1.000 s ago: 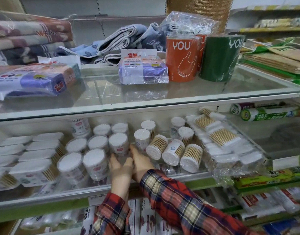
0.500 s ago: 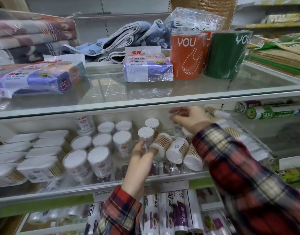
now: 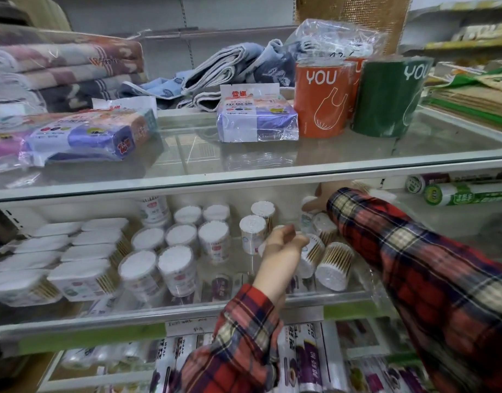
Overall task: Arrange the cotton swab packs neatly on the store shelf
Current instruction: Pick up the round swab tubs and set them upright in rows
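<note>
- Since half a second ago, your right hand (image 3: 325, 198) has gone from up near the shelf edge to deep at the back of the middle shelf (image 3: 187, 312). Your left hand (image 3: 282, 246) has moved a little to the right.
- Nearest you, rolls in wrap sit on the bottom shelf.
- Your left hand curls its fingers on a tipped-over tub (image 3: 311, 252) in the middle of the shelf.
- Just to its right, one more fallen tub (image 3: 333, 265) lies on its side. These still need to stand up.
- On the left, the round tubs (image 3: 176, 268) stand in tidy rows, and the flat packs (image 3: 79, 279) sit in lines beside them. That part looks done.
- Two tall tubs (image 3: 254, 232) stand alone in the middle.
- Far back, your right hand touches a tub, but the shelf above hides the fingers, so you cannot tell if it holds it.
- Up top, the glass shelf (image 3: 357, 163) holds orange and green rolls (image 3: 320, 100), bag packs and folded towels (image 3: 65, 69).
</note>
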Tool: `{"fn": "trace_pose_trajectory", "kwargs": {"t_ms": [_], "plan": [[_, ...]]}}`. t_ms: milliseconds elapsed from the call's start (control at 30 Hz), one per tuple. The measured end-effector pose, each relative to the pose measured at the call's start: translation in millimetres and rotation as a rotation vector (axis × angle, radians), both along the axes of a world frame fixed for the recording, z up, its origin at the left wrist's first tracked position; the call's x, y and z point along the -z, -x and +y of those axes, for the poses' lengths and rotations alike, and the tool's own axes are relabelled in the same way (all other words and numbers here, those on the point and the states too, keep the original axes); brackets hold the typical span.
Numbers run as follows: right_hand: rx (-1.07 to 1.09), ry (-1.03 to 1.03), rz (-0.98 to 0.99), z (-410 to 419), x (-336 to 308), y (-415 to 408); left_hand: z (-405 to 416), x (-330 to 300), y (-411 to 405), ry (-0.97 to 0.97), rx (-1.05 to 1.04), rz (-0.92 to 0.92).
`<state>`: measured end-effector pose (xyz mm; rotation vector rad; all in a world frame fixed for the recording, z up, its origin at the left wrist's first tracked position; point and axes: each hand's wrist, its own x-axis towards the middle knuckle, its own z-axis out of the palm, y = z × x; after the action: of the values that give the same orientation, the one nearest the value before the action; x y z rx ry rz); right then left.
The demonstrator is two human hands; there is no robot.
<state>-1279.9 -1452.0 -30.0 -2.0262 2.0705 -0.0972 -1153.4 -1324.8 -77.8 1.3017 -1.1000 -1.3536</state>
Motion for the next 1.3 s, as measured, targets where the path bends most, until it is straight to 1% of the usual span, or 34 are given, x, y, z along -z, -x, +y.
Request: {"fn": "trace_pose_trajectory", "kwargs": {"t_ms": [33,100,200,367,433,567,633,700,733,833,867,933,1000,1067,1167,1300], "plan": [[0.004,-0.005,-0.008,-0.6,0.9,-0.7,-1.6,1.5,0.0,-0.01,-0.003,0.005],[0.022,0.022,0.05,-6.3,7.1,0.1,-5.3,7.4,0.3,-0.028,0.0,0.001],[0.042,0.05,0.075,-10.6,16.2,-3.1,-8.3,15.1,0.4,-0.064,0.018,-0.009],[0.052,0.075,-0.015,-11.9,14.2,1.4,-18.0,17.1,-0.6,-0.088,-0.02,0.051],[0.068,0.073,-0.062,-13.2,15.4,2.6,-25.9,15.8,-0.7,-0.121,-0.045,0.13],[0.144,0.122,-0.097,-6.1,10.7,7.8,-39.8,-1.3,1.2,-0.214,-0.063,0.323],[0.2,0.15,-0.178,-1.5,7.3,10.7,-47.8,-7.5,2.8,-0.235,-0.072,0.36],[0.245,0.157,-0.299,4.8,4.6,14.2,-55.3,-14.3,5.9,-0.24,-0.102,0.383],[0.261,0.165,-0.378,7.1,5.1,15.2,-58.1,-17.4,7.2,-0.239,-0.118,0.395],[0.314,0.252,-0.716,16.5,7.2,19.2,-61.9,-21.1,8.3,-0.219,-0.163,0.443],[0.312,0.272,-0.774,19.0,7.3,20.8,-62.5,-20.7,8.9,-0.217,-0.17,0.455],[0.266,0.279,-0.796,27.0,5.8,21.8,-61.2,-19.1,10.2,-0.212,-0.172,0.464],[0.213,0.314,-0.767,37.2,5.0,20.3,-56.7,-17.6,10.7,-0.204,-0.178,0.46],[0.126,0.335,-0.82,44.8,11.0,20.2,-47.8,-16.5,9.1,-0.185,-0.189,0.497],[0.046,0.308,-0.919,61.9,23.2,15.8,-29.5,-16.1,1.0,-0.15,-0.178,0.55],[0.0,0.252,-0.99,77.9,36.0,6.8,-10.8,-3.7,-16.8,-0.11,-0.17,0.484]]}}
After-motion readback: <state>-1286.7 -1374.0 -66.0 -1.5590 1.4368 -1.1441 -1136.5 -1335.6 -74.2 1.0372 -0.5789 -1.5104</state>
